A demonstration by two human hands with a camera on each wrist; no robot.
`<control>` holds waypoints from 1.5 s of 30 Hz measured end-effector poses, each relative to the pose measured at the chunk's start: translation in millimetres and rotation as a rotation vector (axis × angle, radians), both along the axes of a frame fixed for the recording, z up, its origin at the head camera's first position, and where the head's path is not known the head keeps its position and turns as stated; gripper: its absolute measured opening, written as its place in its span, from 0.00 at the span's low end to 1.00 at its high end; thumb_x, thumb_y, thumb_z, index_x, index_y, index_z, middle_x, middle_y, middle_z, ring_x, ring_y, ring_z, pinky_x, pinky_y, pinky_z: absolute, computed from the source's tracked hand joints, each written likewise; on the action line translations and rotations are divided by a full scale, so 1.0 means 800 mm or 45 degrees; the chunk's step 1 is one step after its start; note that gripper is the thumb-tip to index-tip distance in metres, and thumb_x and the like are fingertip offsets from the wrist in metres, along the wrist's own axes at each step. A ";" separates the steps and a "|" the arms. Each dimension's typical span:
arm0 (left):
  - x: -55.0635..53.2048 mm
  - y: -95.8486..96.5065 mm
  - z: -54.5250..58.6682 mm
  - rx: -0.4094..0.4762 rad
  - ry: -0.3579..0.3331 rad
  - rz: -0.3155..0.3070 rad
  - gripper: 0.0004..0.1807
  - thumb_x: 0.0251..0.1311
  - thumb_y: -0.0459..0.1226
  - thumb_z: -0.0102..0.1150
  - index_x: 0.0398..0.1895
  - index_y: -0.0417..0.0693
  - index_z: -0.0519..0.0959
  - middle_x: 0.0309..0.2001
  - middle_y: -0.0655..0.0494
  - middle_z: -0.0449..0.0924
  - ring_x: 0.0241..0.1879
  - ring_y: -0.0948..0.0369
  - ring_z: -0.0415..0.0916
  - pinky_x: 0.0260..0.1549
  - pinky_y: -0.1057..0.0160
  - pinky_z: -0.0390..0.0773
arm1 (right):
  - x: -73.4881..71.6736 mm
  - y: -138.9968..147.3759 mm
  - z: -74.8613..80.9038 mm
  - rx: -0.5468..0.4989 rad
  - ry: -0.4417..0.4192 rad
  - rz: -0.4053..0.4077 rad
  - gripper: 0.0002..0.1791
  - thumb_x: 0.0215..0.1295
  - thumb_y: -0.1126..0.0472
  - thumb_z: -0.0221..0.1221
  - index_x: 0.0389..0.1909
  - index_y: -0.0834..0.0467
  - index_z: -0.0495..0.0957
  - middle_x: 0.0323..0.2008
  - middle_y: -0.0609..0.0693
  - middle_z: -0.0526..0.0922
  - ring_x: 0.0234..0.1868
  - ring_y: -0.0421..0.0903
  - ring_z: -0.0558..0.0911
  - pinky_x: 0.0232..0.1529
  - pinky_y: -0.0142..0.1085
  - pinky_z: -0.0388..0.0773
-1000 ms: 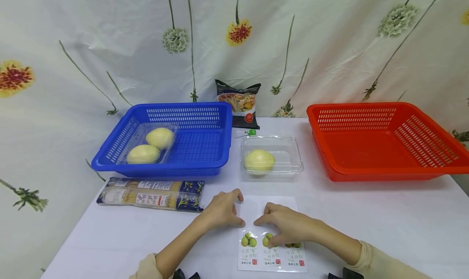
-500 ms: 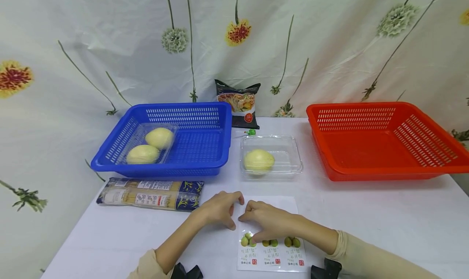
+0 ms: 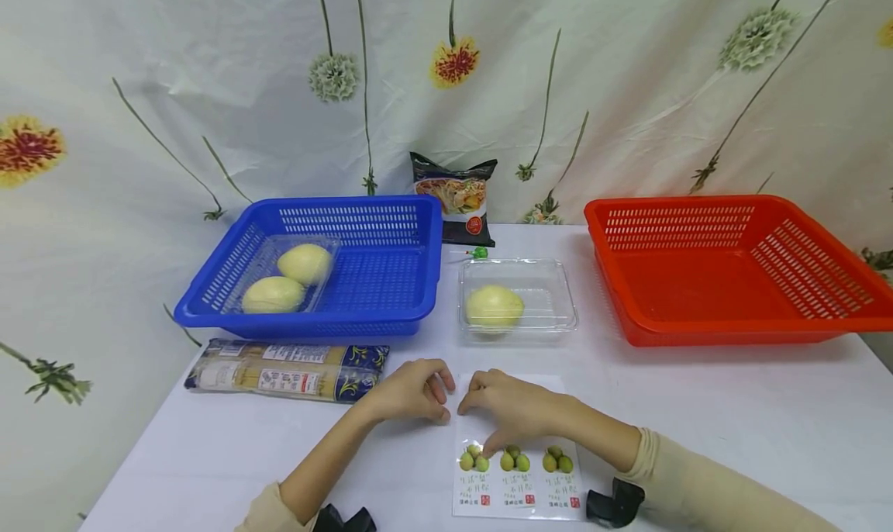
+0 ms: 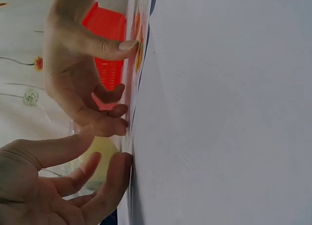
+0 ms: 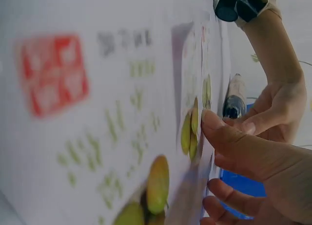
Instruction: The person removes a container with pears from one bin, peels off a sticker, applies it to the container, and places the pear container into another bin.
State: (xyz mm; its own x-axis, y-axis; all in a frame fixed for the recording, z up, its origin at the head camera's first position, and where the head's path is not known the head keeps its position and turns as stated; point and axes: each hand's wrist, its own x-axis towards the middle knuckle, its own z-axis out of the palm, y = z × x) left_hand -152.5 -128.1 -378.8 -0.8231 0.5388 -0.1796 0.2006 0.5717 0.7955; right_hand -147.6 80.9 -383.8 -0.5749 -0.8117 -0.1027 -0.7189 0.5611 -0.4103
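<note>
Your left hand [image 3: 412,392] was empty, its fingers loosely bent and their tips just beside the left edge of the printed sheet [image 3: 519,509]. That sheet lay on the white table [image 3: 698,416], in front of you. Your right hand [image 3: 515,406] reached across it, thumb and fingers apart and grasping nothing, the thumb at the leftmost print; whether a fingertip met the sheet's edge, you couldn't tell.

The sheet bore three fruit labels [image 3: 516,478]. You had three pale melons: two [image 3: 272,295] in a clear box [image 3: 268,257] inside the blue basket [image 3: 307,326], one [image 3: 495,309] in another clear box [image 3: 547,284] beyond the sheet.

A red basket [image 3: 725,334] stood at right, a long noodle packet [image 3: 289,371] before the blue basket, whose corner partly hid a black packet [image 3: 456,206]. Your right hand covered part of the sheet.
</note>
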 end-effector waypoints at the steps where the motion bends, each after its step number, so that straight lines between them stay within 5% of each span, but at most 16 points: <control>1: 0.000 -0.001 0.000 0.063 -0.061 0.029 0.17 0.43 0.24 0.67 0.38 0.34 0.74 0.29 0.50 0.76 0.25 0.63 0.75 0.26 0.67 0.77 | -0.003 0.002 0.001 0.017 0.030 -0.030 0.31 0.41 0.51 0.74 0.50 0.54 0.79 0.45 0.46 0.73 0.48 0.43 0.71 0.51 0.35 0.72; 6: -0.001 -0.005 -0.002 0.244 -0.246 0.149 0.19 0.52 0.25 0.62 0.48 0.30 0.69 0.42 0.40 0.72 0.26 0.59 0.77 0.28 0.61 0.81 | -0.017 0.011 0.001 0.065 0.097 -0.217 0.41 0.32 0.47 0.77 0.53 0.56 0.77 0.45 0.51 0.71 0.46 0.48 0.68 0.49 0.44 0.70; 21: 0.000 0.001 -0.005 0.260 -0.271 0.185 0.23 0.54 0.27 0.62 0.53 0.31 0.67 0.38 0.43 0.75 0.25 0.60 0.76 0.27 0.61 0.80 | -0.026 0.015 -0.002 -0.055 -0.085 -0.368 0.57 0.26 0.50 0.79 0.61 0.67 0.64 0.42 0.55 0.67 0.42 0.51 0.69 0.43 0.43 0.72; 24: 0.002 0.003 -0.004 0.244 -0.233 0.209 0.28 0.53 0.27 0.62 0.57 0.30 0.64 0.37 0.43 0.78 0.25 0.59 0.77 0.26 0.61 0.79 | -0.026 0.014 -0.002 -0.047 -0.111 -0.402 0.53 0.30 0.53 0.79 0.61 0.66 0.65 0.44 0.57 0.74 0.43 0.52 0.73 0.45 0.45 0.73; 28: 0.004 0.005 -0.004 0.226 -0.198 0.201 0.32 0.52 0.27 0.63 0.59 0.26 0.60 0.33 0.44 0.82 0.28 0.60 0.79 0.27 0.64 0.78 | -0.024 0.016 0.004 -0.096 -0.093 -0.388 0.34 0.40 0.62 0.74 0.53 0.64 0.74 0.43 0.56 0.82 0.43 0.52 0.78 0.46 0.46 0.75; 35: 0.003 0.003 -0.008 0.232 -0.237 0.046 0.18 0.55 0.32 0.63 0.44 0.26 0.74 0.26 0.51 0.82 0.26 0.67 0.73 0.30 0.69 0.73 | -0.023 0.040 0.029 -0.413 -0.038 -0.233 0.09 0.49 0.67 0.68 0.31 0.60 0.79 0.25 0.43 0.79 0.27 0.37 0.73 0.31 0.29 0.72; 40: 0.004 0.010 -0.008 0.379 -0.336 -0.042 0.13 0.59 0.32 0.57 0.40 0.25 0.77 0.31 0.43 0.83 0.29 0.65 0.78 0.32 0.69 0.77 | -0.029 0.056 0.047 -0.570 0.048 -0.392 0.10 0.53 0.66 0.67 0.37 0.62 0.80 0.30 0.47 0.82 0.30 0.40 0.77 0.36 0.33 0.79; 45: 0.004 0.022 -0.005 0.550 -0.309 0.096 0.16 0.62 0.30 0.53 0.46 0.22 0.74 0.38 0.34 0.82 0.36 0.56 0.83 0.38 0.64 0.80 | -0.034 0.063 0.056 -0.662 0.338 -0.601 0.23 0.52 0.67 0.68 0.50 0.68 0.76 0.44 0.59 0.81 0.43 0.53 0.79 0.46 0.46 0.79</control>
State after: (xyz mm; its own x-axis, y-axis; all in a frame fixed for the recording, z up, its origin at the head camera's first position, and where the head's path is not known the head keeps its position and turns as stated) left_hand -149.4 -110.6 -382.4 -0.8246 0.5470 -0.1442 -0.0487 0.1853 0.9815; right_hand -174.9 131.3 -339.2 -0.8261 -0.3786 0.4175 -0.5616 0.6152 -0.5533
